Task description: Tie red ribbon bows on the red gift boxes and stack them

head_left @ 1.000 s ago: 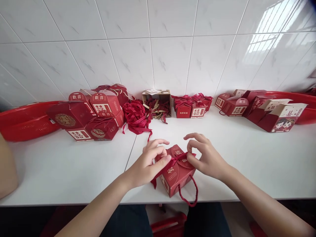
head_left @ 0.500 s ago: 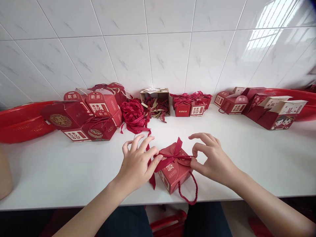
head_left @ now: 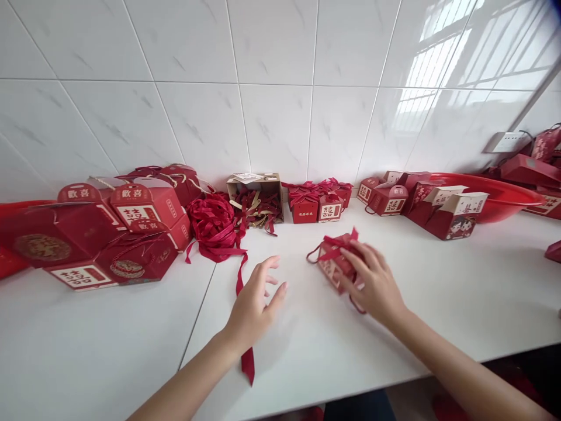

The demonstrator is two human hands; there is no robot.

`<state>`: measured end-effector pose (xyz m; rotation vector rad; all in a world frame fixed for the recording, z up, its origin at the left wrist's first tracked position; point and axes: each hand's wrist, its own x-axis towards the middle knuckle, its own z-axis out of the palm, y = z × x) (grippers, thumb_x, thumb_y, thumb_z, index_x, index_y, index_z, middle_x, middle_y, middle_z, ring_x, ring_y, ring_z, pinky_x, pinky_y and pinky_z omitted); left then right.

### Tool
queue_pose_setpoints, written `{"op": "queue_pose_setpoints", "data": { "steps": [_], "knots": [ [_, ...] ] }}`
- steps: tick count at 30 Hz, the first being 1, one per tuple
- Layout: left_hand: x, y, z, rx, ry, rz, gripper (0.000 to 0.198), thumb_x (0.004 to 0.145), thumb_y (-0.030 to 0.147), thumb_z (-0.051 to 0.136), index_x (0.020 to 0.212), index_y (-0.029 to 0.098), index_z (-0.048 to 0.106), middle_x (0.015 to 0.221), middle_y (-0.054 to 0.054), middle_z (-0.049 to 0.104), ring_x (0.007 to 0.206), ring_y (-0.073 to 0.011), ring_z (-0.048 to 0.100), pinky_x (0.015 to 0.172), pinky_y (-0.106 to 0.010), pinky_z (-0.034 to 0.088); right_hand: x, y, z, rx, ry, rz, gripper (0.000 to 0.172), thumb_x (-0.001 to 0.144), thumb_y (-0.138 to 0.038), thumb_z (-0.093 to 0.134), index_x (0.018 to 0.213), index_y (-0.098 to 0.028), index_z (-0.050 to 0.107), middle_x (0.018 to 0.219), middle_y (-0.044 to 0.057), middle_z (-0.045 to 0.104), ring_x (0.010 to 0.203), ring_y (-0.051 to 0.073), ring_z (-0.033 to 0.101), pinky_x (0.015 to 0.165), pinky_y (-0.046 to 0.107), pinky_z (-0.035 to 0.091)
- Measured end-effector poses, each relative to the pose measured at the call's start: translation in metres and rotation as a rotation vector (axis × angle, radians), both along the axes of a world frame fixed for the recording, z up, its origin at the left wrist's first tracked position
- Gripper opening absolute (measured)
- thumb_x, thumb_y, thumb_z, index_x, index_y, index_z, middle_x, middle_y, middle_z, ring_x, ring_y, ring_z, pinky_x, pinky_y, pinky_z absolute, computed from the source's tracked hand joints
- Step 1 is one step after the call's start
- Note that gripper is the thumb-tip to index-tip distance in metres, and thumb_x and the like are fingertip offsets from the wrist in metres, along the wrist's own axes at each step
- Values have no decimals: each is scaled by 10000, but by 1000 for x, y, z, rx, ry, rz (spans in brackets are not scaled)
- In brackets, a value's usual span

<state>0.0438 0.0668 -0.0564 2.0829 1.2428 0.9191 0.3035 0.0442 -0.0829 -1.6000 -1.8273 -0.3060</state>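
Observation:
A small red gift box [head_left: 332,270] with a ribbon bow on top and cord handles stands right of centre on the white table. Around its right side my right hand [head_left: 372,285] is wrapped, slightly blurred. My left hand [head_left: 256,301] is in the air left of the box, fingers apart and nothing in them. Beneath and beside it a loose red ribbon [head_left: 248,361] runs over the table to a tangled ribbon pile [head_left: 213,221].
Stacked red boxes [head_left: 144,210] stand at the left. An open carton of ribbon pieces [head_left: 277,196], bow-tied boxes [head_left: 305,211] and more red boxes [head_left: 458,217] line the tiled wall. A red basin [head_left: 504,199] is at the right.
Both hands have let go of the bow's ribbon ends. My right hand has taken hold of the box and moved it away from the table's front edge. The view has turned to the right.

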Motion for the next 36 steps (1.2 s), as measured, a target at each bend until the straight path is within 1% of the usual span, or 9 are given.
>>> {"op": "queue_pose_setpoints", "data": {
  "steps": [2, 6, 11, 15, 20, 24, 28, 33, 36],
  "knots": [
    [-8, 9, -11, -22, 50, 26, 373, 921, 363, 454, 1277, 291, 370, 1265, -71, 498, 977, -183, 590, 797, -358, 507, 38, 38, -9, -15, 186, -232, 461, 824, -478, 570, 1235, -270, 596, 1495, 105, 208, 1380, 419, 121, 1060, 602, 268],
    [-17, 21, -28, -102, 59, 65, 333, 915, 369, 444, 1234, 277, 408, 1242, -75, 508, 925, -183, 587, 743, -342, 514, 94, 109, -18, -52, 391, -394, 528, 854, -525, 482, 1321, -280, 512, 1485, 129, 121, 1330, 423, 235, 1002, 586, 331],
    [-15, 23, -35, -103, 74, 122, 377, 889, 377, 482, 1256, 305, 435, 1207, -61, 546, 886, -191, 582, 734, -337, 514, 105, 179, -25, 54, 404, -400, 568, 853, -543, 464, 1347, -262, 435, 1489, 155, 142, 1322, 407, 229, 1009, 599, 284],
    [-13, 24, -37, -126, 25, 147, 459, 878, 382, 492, 1326, 334, 402, 1209, -68, 541, 827, -184, 569, 667, -309, 509, 101, 216, -35, 168, 409, -341, 670, 838, -548, 492, 1367, -182, 304, 1498, 213, 114, 1350, 365, 206, 1034, 558, 275],
    [-6, 22, -39, -118, -50, 225, 452, 883, 423, 465, 1322, 334, 408, 1195, -68, 537, 788, -180, 545, 667, -313, 494, 111, 226, -41, 256, 470, -397, 480, 908, -458, 387, 1274, -148, 383, 1473, 221, 85, 1349, 351, 198, 1037, 548, 266],
    [-5, 21, -40, -112, -59, 236, 434, 875, 439, 484, 1291, 328, 433, 1164, -66, 555, 757, -178, 535, 693, -327, 495, 120, 224, -44, 246, 478, -455, 350, 898, -339, 454, 1142, -91, 492, 1280, 240, 378, 1231, 344, 373, 990, 524, 338],
    [-7, 20, -40, -129, -60, 225, 424, 878, 438, 488, 1282, 326, 429, 1130, -73, 556, 708, -170, 517, 613, -302, 487, 123, 228, -49, 144, 415, -373, 234, 917, -317, 523, 1052, -135, 580, 1082, 92, 587, 991, 213, 574, 863, 417, 479],
    [-11, 22, -38, -127, -5, 202, 398, 898, 409, 469, 1280, 316, 408, 1064, -67, 567, 717, -171, 529, 630, -309, 495, 123, 230, -52, 51, 349, -317, 249, 911, -342, 559, 1063, -149, 602, 1068, 59, 623, 930, 179, 609, 828, 391, 507],
    [-16, 26, -36, -58, 46, 166, 372, 913, 340, 455, 1276, 294, 387, 1145, -79, 545, 852, -187, 560, 717, -332, 500, 119, 222, -49, 73, 363, -368, 223, 902, -341, 547, 1002, -151, 610, 1088, 78, 599, 1003, 212, 574, 889, 438, 459]
  ]
}}
